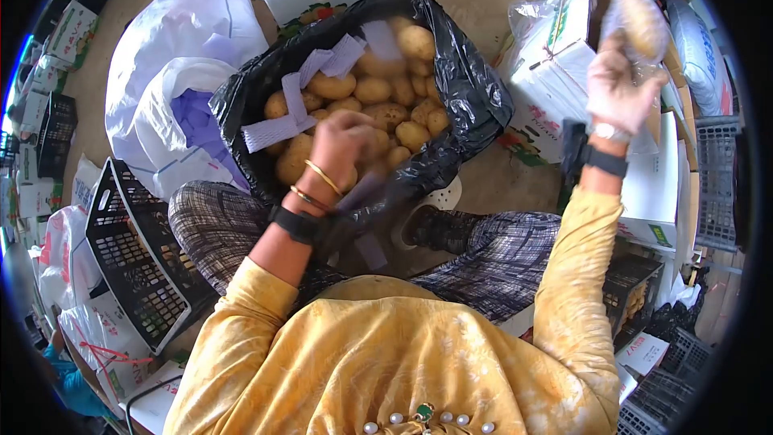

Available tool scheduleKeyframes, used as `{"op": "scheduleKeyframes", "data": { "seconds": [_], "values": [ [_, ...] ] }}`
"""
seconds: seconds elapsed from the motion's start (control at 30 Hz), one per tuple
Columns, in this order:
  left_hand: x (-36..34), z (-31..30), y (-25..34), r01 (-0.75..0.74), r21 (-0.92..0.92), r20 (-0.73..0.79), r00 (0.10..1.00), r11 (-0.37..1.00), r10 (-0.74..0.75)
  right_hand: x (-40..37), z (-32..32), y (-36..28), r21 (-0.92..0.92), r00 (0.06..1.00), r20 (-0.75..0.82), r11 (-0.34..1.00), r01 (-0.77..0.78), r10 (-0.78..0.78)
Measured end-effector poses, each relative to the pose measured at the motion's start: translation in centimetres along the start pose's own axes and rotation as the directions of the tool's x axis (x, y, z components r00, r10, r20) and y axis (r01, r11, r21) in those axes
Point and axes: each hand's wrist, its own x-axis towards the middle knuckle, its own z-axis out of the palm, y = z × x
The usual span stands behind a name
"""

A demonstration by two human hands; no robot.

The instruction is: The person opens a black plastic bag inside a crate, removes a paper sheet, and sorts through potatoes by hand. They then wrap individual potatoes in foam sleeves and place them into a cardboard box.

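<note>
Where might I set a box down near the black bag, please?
Bare floor shows between the black bag and the white boxes, and beyond the white plastic bags. It is crowded at the bag mouth, where the left hand reaches among potatoes, beside the black crate, and over the boxes, where the right hand holds a wrapped potato.

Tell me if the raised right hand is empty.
No, the right hand grips a plastic-wrapped potato held up above the boxes.
</note>
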Motion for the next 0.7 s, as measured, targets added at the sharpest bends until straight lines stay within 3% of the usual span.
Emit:
{"op": "scheduleKeyframes", "data": {
  "seconds": [0.03, 0.07, 0.1, 0.13, 0.17, 0.2, 0.23, 0.27, 0.3, 0.33, 0.37, 0.4, 0.43, 0.47, 0.53, 0.57, 0.6, 0.67, 0.7],
  "values": [
    [1.5, -1.3, -0.2, -0.036, 0.078, -0.152, 0.987, 0.996, 0.047, 1.2, 1.5, -0.3, -0.085, 0.924, -0.323, 0.978, 0.189, -0.207],
    [3.1, -3.1, -0.5, -0.092, 0.204, -0.179, 0.975, 0.975, 0.130, 1.9, -2.8, -1.4, -0.011, 0.997, -0.073, 1.000, 0.006, -0.006],
    [5.0, -4.4, -1.4, -0.105, 0.339, -0.242, 0.951, 0.935, 0.194, 2.1, -1.4, 1.9, -0.223, 0.938, -0.337, 0.975, 0.006, -0.083],
    [6.1, -5.2, -1.4, -0.072, 0.502, -0.219, 0.953, 0.862, 0.208, 1.9, 0.7, 7.3, -0.416, 0.806, -0.556, 0.908, -0.056, -0.205],
    [7.0, -5.7, -1.5, -0.077, 0.563, -0.167, 0.965, 0.823, 0.205, 0.9, 0.0, 11.1, -0.422, 0.889, -0.458, 0.877, -0.230, 0.013],
    [7.6, -5.9, -1.4, -0.086, 0.622, -0.113, 0.974, 0.778, 0.198, 0.3, -0.4, 14.7, -0.758, 0.930, -0.342, 0.547, -0.356, 0.131],
    [7.7, -5.9, -1.0, -0.071, 0.626, -0.116, 0.976, 0.776, 0.183, -1.2, 0.5, 18.4, -0.849, 0.907, -0.368, 0.325, -0.417, 0.203],
    [7.7, -5.8, -0.2, -0.057, 0.678, -0.175, 0.956, 0.733, 0.236, -1.7, -0.7, 21.2, -0.962, 0.857, -0.269, -0.087, -0.257, 0.440],
    [8.0, -5.9, 0.3, -0.042, 0.726, -0.228, 0.927, 0.686, 0.299, -3.3, -4.1, 25.1, -0.970, 0.817, -0.232, -0.193, -0.150, 0.529],
    [8.3, -6.5, 0.3, -0.038, 0.730, -0.230, 0.926, 0.682, 0.298, -3.7, -2.0, 27.0, -0.872, 0.642, -0.459, -0.451, -0.192, 0.614],
    [8.5, -7.4, 0.4, -0.029, 0.788, -0.272, 0.880, 0.615, 0.389, -4.4, -1.6, 29.4, -0.778, 0.538, -0.544, -0.627, -0.037, 0.644],
    [8.7, -8.2, 0.5, -0.012, 0.838, -0.302, 0.823, 0.546, 0.481, -4.7, -1.6, 31.1, -0.734, 0.420, -0.626, -0.678, -0.034, 0.657],
    [9.0, -9.1, 0.6, 0.043, 0.866, -0.314, 0.822, 0.498, 0.475, -6.6, -3.6, 32.7, -0.765, 0.531, -0.533, -0.643, 0.030, 0.659],
    [9.3, -9.3, 0.4, 0.045, 0.866, -0.318, 0.818, 0.498, 0.480, -6.7, -4.0, 33.7, -0.723, 0.520, -0.591, -0.691, -0.002, 0.617],
    [9.7, -9.1, -0.2, 0.231, 0.930, -0.357, 0.755, 0.287, 0.550, -5.5, -5.4, 33.6, -0.734, 0.399, -0.643, -0.675, -0.078, 0.654],
    [10.0, -9.1, 0.0, 0.292, 0.901, -0.407, 0.825, 0.321, 0.391, -5.6, -6.0, 33.7, -0.717, 0.428, -0.657, -0.690, -0.101, 0.620],
    [10.1, -9.3, -0.3, 0.289, 0.900, -0.407, 0.825, 0.326, 0.392, -5.7, -7.0, 33.7, -0.710, 0.436, -0.668, -0.692, -0.130, 0.603],
    [10.6, -9.7, -1.6, 0.270, 0.946, -0.324, 0.808, 0.179, 0.492, -6.1, -10.4, 33.8, -0.712, 0.444, -0.698, -0.617, -0.336, 0.562],
    [10.6, -10.0, -1.7, 0.248, 0.947, -0.320, 0.785, 0.204, 0.530, -6.4, -13.2, 33.9, -0.705, 0.444, -0.707, -0.492, -0.511, 0.551]
  ]
}}
